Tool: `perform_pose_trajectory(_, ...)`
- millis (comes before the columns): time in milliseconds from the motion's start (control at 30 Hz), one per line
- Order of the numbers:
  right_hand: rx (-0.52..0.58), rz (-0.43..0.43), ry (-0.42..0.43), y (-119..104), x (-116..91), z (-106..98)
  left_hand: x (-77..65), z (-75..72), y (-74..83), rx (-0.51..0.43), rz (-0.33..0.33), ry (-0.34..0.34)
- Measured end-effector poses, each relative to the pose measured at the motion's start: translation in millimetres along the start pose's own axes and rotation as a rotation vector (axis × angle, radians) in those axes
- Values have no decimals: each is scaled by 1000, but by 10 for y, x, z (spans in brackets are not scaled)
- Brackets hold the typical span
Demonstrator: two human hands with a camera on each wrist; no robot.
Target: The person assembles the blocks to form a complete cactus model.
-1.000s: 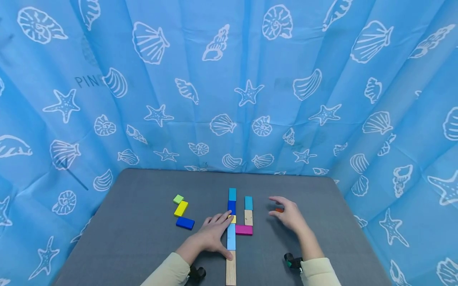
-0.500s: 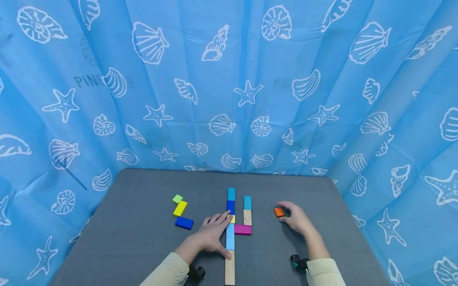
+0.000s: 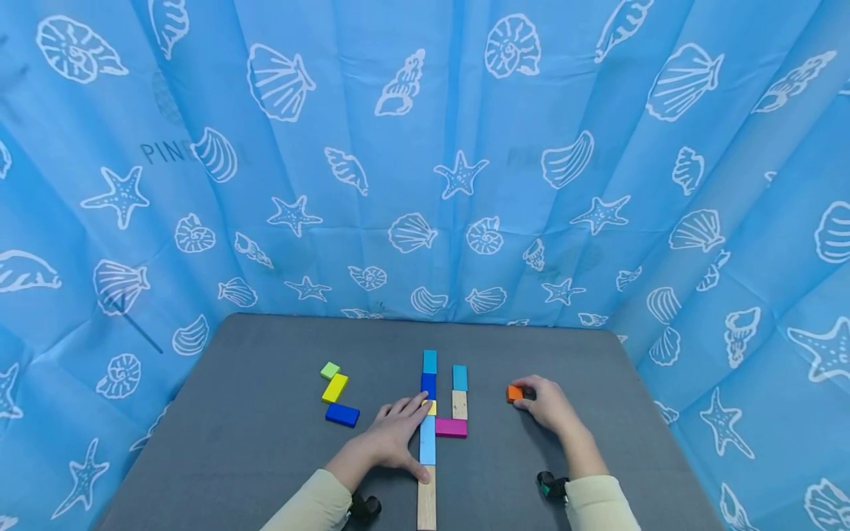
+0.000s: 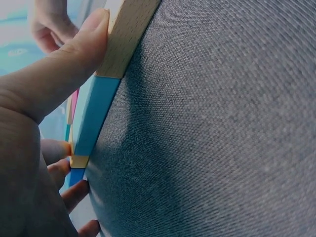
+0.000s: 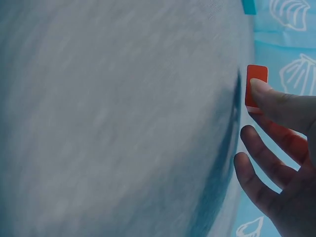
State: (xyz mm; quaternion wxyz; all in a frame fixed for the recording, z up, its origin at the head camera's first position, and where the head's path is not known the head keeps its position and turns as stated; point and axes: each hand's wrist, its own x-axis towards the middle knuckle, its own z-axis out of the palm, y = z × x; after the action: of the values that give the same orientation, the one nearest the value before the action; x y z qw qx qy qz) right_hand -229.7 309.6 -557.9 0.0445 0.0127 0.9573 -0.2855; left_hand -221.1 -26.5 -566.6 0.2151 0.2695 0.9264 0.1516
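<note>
My right hand point(image 3: 549, 404) pinches an orange block point(image 3: 514, 394) between thumb and fingertips, right of the block layout. In the right wrist view the thumb lies against the orange block point(image 5: 256, 86); the other fingers are spread below it. My left hand point(image 3: 390, 439) rests along a straight column of blocks, fingers spread. Its thumb touches the long natural-wood block point(image 4: 123, 42), and its fingertips reach the small yellow block point(image 3: 429, 407) and the dark blue block point(image 3: 428, 384). Between these lies a light blue block point(image 3: 427, 440).
A teal block point(image 3: 430, 361) tops the column. Branching right are a magenta block point(image 3: 451, 428), a wooden block point(image 3: 460, 405) and another teal block point(image 3: 460, 377). Left lie green point(image 3: 330, 370), yellow point(image 3: 335, 388) and blue point(image 3: 342, 414) blocks. A shell-patterned curtain point(image 3: 458, 221) hangs behind the grey table point(image 3: 232, 442).
My right hand has shifted around to the right side of the orange block and now pinches it; the block has moved slightly left. My left hand has stayed on the column.
</note>
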Motion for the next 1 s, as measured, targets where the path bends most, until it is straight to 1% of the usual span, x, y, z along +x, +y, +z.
perform_pose_trajectory(133, 19, 26, 14, -78, 42, 9, 0, 8, -7, -2, -1, 2)
perform_pose_trajectory(267, 39, 22, 26, -158, 91, 20, 3, 19, -17, 0, 1, 3)
perform_pose_trajectory(567, 59, -17, 57, -330, 211, 25, 3, 19, -23, -1, 3, -3)
perform_pose_trajectory(767, 76, -57, 59, -444, 303, 14, -1, 12, -10, 2, -3, -2)
perform_pose_trajectory(1000, 84, -61, 62, -568, 360, 55, 2, 6, -3, 8, -11, -4)
